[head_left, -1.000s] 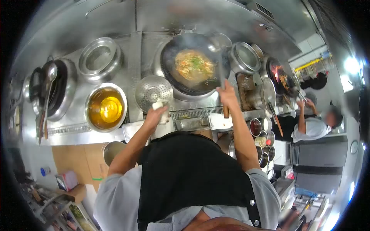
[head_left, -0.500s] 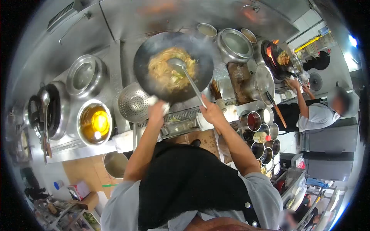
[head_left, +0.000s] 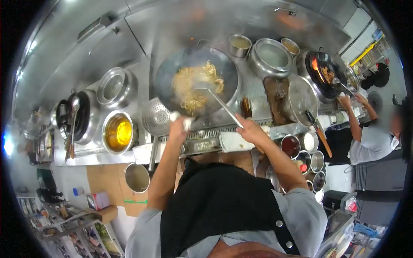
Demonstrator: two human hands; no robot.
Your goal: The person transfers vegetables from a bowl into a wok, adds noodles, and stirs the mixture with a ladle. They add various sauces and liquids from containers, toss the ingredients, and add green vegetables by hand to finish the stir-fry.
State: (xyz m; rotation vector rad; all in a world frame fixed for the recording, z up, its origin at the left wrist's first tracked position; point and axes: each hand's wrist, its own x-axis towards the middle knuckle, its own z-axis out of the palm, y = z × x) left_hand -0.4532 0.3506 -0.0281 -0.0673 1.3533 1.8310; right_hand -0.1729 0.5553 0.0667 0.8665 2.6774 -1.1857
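Note:
Noodles (head_left: 193, 101) are spread in a large dark wok (head_left: 165, 81), with steam over them. My left hand (head_left: 177, 130) is closed on a folded white cloth (head_left: 186, 123) at the wok's near rim; the wok handle or edge under it is hidden. The fingers of my right hand (head_left: 253, 131) wrap the handle of a long metal ladle (head_left: 224, 105). Its bowl, blurred, is among the noodles. A perforated strainer (head_left: 155, 116) lies just left of my left hand.
A bowl of yellow oil (head_left: 117, 132) stands to the left. Sauce pots (head_left: 290, 146) cluster right of my right arm, near a mesh strainer (head_left: 302, 101). At the far right another person (head_left: 372, 144) works at a flaming wok (head_left: 325, 73). A metal pot (head_left: 137, 177) sits below the counter edge.
The noodles have shifted and spread, with strands now thrown up at the right and near side. The ladle bowl has moved among them. The view has swung, so the surroundings appear shifted.

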